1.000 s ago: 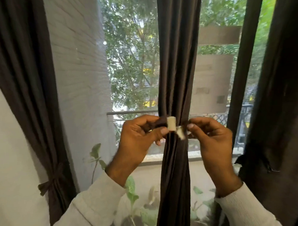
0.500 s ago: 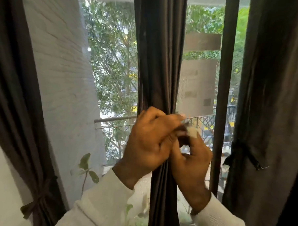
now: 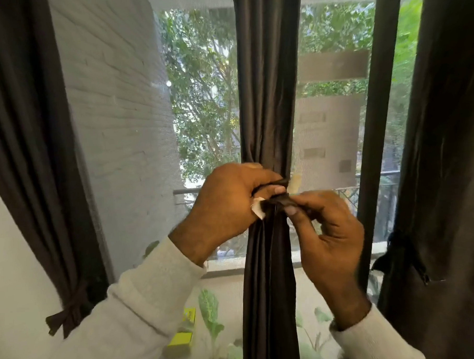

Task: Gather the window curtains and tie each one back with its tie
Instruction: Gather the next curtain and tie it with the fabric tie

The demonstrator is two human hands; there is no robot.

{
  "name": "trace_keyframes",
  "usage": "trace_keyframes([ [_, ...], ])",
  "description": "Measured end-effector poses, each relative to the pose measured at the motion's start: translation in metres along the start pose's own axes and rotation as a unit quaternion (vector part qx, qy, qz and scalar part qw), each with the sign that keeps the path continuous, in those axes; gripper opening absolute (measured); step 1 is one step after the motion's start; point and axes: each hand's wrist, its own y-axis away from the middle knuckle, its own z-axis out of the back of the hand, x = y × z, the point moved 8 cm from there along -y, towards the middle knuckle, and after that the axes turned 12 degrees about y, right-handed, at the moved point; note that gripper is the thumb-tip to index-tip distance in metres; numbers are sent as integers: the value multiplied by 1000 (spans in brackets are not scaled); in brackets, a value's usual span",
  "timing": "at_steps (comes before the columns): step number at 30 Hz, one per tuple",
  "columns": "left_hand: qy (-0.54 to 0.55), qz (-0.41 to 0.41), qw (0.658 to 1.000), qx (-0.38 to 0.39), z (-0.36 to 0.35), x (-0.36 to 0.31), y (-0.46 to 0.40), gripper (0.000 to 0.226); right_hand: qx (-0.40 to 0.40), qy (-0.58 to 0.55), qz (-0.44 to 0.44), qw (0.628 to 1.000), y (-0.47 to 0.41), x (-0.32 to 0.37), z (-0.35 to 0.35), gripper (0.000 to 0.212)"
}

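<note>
A dark brown middle curtain [image 3: 267, 96] hangs gathered in front of the window. A dark tie [image 3: 281, 199] with white patches at its ends wraps round it at hand height. My left hand [image 3: 226, 204] grips one end of the tie, with a white patch [image 3: 259, 208] showing by its fingers. My right hand [image 3: 325, 229] pinches the other end just right of the curtain. A pale patch [image 3: 294, 182] shows behind the curtain. The left curtain [image 3: 31, 161] is bound by its tie [image 3: 68, 313]. The right curtain [image 3: 446, 143] is bound by a tie [image 3: 396, 251] too.
A dark window post [image 3: 375, 146] stands between the middle and right curtains. A white brick wall [image 3: 119, 116] lies outside at the left. Below the sill [image 3: 223, 268] are leafy plants [image 3: 212, 316] and yellow boxes [image 3: 184, 333].
My hands have crossed the tie ends over the curtain front and drawn apart a little. The view has shifted, so the curtain sits further right in frame.
</note>
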Motion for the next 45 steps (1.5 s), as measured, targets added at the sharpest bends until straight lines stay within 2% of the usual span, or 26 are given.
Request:
trace_keyframes([
  [3,-24,-8,999,42,-11,-5,-3,32,32,26,14,999,-20,-6,7,11],
  [6,-42,-16,998,33,-22,-15,-5,28,58,12,9,998,-29,-14,13,13],
  [9,9,-1,1000,-20,-28,-24,-1,26,16,-54,-92,994,-30,-30,28,13],
  [11,18,23,997,-65,-35,-29,9,44,-5,-109,-193,975,-28,-45,35,5],
  [14,-84,-32,990,-113,-50,-46,20,66,0,-135,-269,954,-25,-59,37,3],
  [16,-161,-77,979,-100,-59,-55,21,67,16,-112,-237,965,-29,-58,39,3],
  [20,-227,-73,968,-78,-56,-56,11,30,105,-27,-45,993,-39,-39,44,9],
  [22,-229,-78,970,-36,-59,-57,9,20,122,-15,0,992,-44,-40,50,12],
  [24,-184,-61,981,-1,-61,-57,8,26,149,-19,-2,989,-50,-46,50,13],
  [26,-132,-21,991,0,-57,-55,6,44,186,-29,-19,982,-55,-51,46,12],
  [27,-127,-15,992,2,-56,-54,5,46,195,-32,-23,980,-58,-53,45,12],
  [30,-118,-7,993,7,-54,-49,2,23,213,-61,-32,975,-66,-56,43,11],
  [32,-68,38,997,10,-51,-37,3,13,240,-105,-53,964,-68,-55,38,10],
  [35,27,118,990,71,-56,-19,6,12,283,-171,-122,936,-64,-56,28,6],
  [38,81,117,981,129,-58,-19,10,8,332,-249,-249,875,-56,-62,15,15],
  [40,65,87,990,92,-54,-22,12,21,358,-267,-295,845,-53,-62,9,24],
  [43,63,73,995,-2,-43,-24,16,44,372,-257,-325,831,-53,-61,3,24],
  [45,-10,15,999,-27,-39,-31,18,47,369,-257,-349,822,-51,-61,-1,21],
])
